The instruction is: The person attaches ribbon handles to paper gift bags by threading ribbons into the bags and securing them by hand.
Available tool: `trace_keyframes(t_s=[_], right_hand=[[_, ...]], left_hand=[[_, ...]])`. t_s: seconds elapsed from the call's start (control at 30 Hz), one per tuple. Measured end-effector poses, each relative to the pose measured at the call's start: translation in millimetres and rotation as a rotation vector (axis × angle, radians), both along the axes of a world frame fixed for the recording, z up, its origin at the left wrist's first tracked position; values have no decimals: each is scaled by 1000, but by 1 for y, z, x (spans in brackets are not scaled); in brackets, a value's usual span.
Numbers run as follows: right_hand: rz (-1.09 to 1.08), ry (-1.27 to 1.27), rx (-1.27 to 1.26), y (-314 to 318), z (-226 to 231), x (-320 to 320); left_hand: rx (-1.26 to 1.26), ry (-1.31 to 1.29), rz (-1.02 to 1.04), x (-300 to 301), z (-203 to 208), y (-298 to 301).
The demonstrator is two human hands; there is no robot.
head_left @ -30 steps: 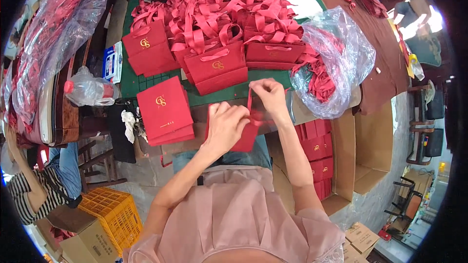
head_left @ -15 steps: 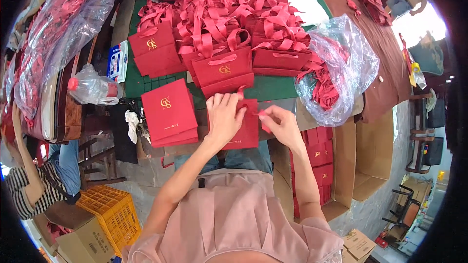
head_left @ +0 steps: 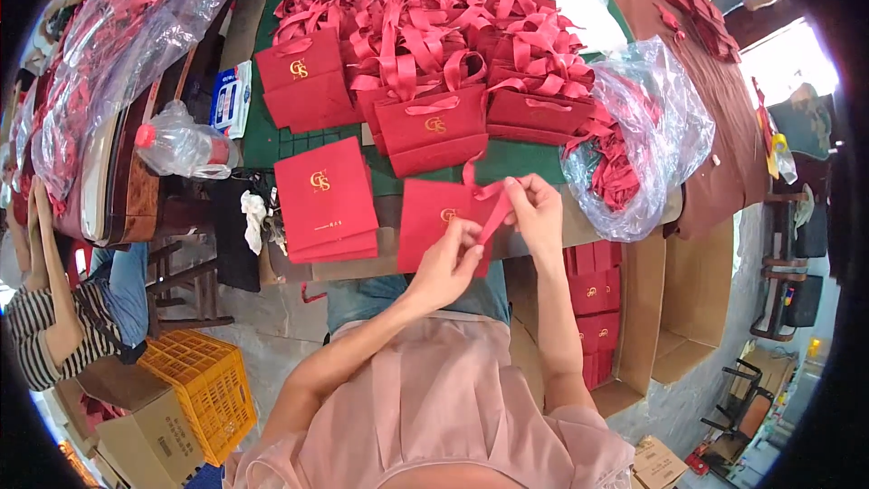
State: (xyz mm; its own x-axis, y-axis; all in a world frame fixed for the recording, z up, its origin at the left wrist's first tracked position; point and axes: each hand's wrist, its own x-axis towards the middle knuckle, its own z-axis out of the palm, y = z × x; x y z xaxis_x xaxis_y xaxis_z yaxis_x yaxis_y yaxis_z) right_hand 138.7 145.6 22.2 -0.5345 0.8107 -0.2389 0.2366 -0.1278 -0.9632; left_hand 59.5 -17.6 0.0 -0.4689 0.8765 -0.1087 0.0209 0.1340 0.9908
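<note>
In front of me a red paper bag [head_left: 424, 208] with a gold emblem lies flat at the table's near edge. A red ribbon [head_left: 495, 214] rises from its top edge and loops to the right. My right hand [head_left: 536, 210] is closed, pinching the ribbon between thumb and fingers. Over the bag's lower right part, my left hand [head_left: 445, 263] has its fingers curled at the ribbon's lower stretch. The fingertips partly hide the ribbon's end. Left of this bag is a small stack of flat red bags [head_left: 324, 199] without visible ribbons.
Red bags with ribbon handles [head_left: 430, 131] crowd the green mat beyond. A clear plastic bag of ribbons [head_left: 634, 154] lies right, a plastic bottle [head_left: 181, 147] and wipes pack [head_left: 232, 100] left. Below right, a cardboard box [head_left: 638, 308] holds red bags. Another person's arm [head_left: 56, 281] shows far left.
My left hand has come off the bag's upper part and moved down and right to the ribbon. My right hand has risen slightly, drawing the ribbon up. The whole view has shifted a little.
</note>
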Motion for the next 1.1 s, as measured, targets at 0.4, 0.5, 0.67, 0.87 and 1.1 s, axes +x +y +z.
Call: trace_keyframes(t_s=[0.4,0.5,0.67,0.87,1.1], right_hand=[[463,26,784,-40,17,4],[518,-39,652,-49,14,-5],[464,1,591,-47,-2,-3],[347,-177,607,-39,5,1],[243,-183,705,-48,-18,-15]], left_hand=[[12,101,102,-39,-12,-7],[68,-152,171,-37,-21,-2],[34,-257,206,-43,-6,-5],[-126,659,223,-27,-6,-23],[-142,694,193,-26,-3,-17]])
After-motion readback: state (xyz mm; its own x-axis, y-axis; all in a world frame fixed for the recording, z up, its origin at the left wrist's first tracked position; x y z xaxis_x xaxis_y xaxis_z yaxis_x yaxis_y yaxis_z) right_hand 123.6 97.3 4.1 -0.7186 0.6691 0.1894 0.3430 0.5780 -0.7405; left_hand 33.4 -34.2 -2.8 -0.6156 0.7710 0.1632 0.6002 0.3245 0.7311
